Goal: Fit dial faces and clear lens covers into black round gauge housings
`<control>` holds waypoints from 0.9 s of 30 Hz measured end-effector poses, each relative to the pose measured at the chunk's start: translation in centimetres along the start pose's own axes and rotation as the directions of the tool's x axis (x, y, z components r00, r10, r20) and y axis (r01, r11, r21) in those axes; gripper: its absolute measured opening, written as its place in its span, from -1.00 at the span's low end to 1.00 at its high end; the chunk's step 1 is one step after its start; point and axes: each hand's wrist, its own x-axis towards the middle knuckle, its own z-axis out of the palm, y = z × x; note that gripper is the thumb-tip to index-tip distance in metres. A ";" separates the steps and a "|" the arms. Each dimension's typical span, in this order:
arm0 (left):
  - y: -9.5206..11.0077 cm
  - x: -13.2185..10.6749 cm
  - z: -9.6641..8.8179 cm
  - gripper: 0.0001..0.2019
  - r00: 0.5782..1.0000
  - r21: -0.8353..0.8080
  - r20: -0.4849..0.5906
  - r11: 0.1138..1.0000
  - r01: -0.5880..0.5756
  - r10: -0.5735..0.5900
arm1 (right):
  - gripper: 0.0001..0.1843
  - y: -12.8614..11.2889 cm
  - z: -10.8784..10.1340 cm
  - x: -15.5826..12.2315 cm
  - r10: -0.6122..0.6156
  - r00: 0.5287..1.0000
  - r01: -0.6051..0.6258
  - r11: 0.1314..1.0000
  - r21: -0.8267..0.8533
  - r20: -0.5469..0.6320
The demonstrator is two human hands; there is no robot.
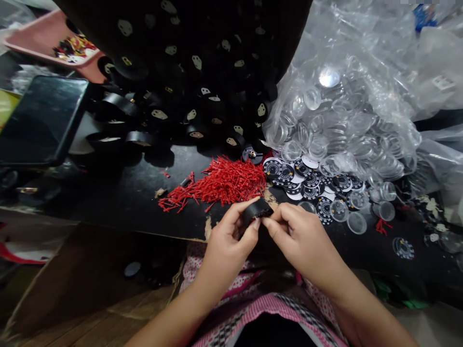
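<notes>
Black tabletop (115,205) is stretching under one plastic bag (379,62), holding countless clear discs (334,137). Left hand (231,233) is gripping one black round case (254,210) by its left side; right hand (298,229) is touching its right edge, hold unclear. Printed dials (310,192), lettering unreadably small, are lying beyond, beside heaped red slivers (233,180).

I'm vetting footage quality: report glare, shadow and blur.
Head view: bright glare on the clear bag; head view: the black cases sink into shadow; head view: the held black part shows little detail; head view: the pink bin looks soft.
</notes>
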 end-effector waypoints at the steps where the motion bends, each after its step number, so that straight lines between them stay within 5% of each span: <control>1: -0.1 0.1 -0.1 -0.74 0.997 -0.062 0.049 0.996 0.064 -0.061 | -0.70 0.1 -0.1 0.1 -0.003 1.000 0.003 1.000 -0.012 0.001; 5: -0.5 0.7 -0.6 -0.58 0.965 -0.226 0.202 0.950 0.214 -0.169 | -0.91 0.6 -0.1 0.5 -0.173 0.984 0.169 0.980 -0.104 -0.032; 12: -0.5 0.2 0.0 -0.62 0.960 -0.250 0.145 0.930 0.271 -0.240 | -0.77 0.9 1.0 1.1 -0.342 0.939 0.300 0.872 -0.388 -0.043; 16: -1.2 -0.6 0.5 -0.60 0.951 -0.378 0.090 0.873 0.307 -0.296 | -0.79 0.0 1.0 1.1 -0.211 0.974 0.175 0.931 -0.320 -0.083; 21: -2.1 -0.1 -0.5 -0.59 0.981 -0.166 0.076 0.968 0.186 -0.176 | -0.84 1.2 -1.0 0.0 -0.086 0.996 0.089 0.989 -0.122 0.031; 23: -2.1 0.1 -0.7 -0.63 0.983 -0.243 0.085 0.953 0.182 -0.166 | -0.87 2.8 -2.3 -1.0 0.011 1.000 -0.016 0.985 -0.174 -0.026; 27: -1.8 0.2 -0.1 -0.68 0.976 -0.358 0.146 0.911 0.202 -0.159 | -0.58 5.7 -3.6 -2.4 0.226 0.967 -0.253 0.854 -0.454 -0.114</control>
